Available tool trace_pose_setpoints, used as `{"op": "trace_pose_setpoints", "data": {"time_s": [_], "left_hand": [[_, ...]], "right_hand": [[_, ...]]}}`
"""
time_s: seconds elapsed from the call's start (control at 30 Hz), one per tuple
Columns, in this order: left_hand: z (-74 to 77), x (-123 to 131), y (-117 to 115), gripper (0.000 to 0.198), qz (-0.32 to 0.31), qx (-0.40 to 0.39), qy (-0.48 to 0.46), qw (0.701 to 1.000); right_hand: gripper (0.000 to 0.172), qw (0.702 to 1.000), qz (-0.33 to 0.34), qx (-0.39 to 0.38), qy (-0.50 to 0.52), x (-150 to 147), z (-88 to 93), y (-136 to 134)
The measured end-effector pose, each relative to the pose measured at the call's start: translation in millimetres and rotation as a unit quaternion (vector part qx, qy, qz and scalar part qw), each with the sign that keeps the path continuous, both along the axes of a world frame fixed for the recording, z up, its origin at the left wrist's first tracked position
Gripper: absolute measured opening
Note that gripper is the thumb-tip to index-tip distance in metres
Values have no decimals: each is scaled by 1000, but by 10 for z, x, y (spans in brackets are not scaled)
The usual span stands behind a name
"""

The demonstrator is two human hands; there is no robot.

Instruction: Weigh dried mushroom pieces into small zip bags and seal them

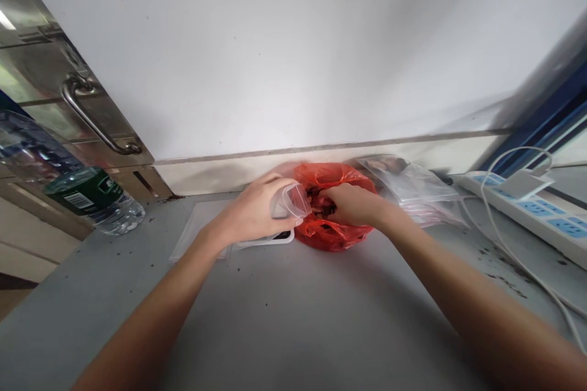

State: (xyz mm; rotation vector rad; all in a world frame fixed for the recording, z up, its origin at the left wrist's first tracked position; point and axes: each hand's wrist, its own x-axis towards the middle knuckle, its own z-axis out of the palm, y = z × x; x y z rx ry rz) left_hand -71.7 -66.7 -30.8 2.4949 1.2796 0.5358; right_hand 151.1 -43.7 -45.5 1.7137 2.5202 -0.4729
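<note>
Holding one clear bag [296,198] — left hand [252,215]

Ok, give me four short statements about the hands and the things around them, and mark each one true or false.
1. The left hand holds a small clear bag. True.
2. The right hand hangs free in the air. False: its fingers are in the red bag.
3. The water bottle is on the right side. False: it is on the left.
4. A power strip lies on the right. True.
</note>
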Motion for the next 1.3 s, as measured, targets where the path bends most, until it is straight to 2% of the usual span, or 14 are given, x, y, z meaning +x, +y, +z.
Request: {"op": "trace_pose_setpoints", "data": {"time_s": [0.1,0.2,0.3,0.43,0.57,0.67,0.8,0.93,1.03,1.1,1.23,1.3], "left_hand": [[9,-7,-3,57,2,-3,-1,1000],[14,-26,10,63,13,-6,1,1000],[24,-52,26,64,14,-1,-1,1000],[38,-91,37,57,6,9,-4,1000],[57,-143,38,66,31,11,0,999],[91,-192,47,71,51,2,6,999],[163,-252,68,67,59,13,-11,998],[234,-287,62,71,81,12,-34,996],[256,-300,47,71,87,10,-39,995],[252,-302,44,70,86,14,-36,996],[222,-288,53,71,84,9,-30,996],[209,-278,56,69,79,7,-25,997]], "right_hand": [[11,998,45,-12,29,-14,37,-22],[32,993,95,-52,55,-64,25,-48],[42,995,89,-34,34,-119,-50,-56],[32,993,94,-15,73,-123,-143,-7],[23,984,119,-28,127,-32,-128,75],[22,984,119,-40,129,60,-60,118],[38,980,106,-37,165,116,-20,134],[43,978,95,0,183,28,-116,111],[38,985,76,0,158,-63,-193,92],[39,986,69,8,149,-98,-214,84],[55,988,61,7,143,-103,-215,66],[52,986,64,-9,151,-90,-222,63]]}}
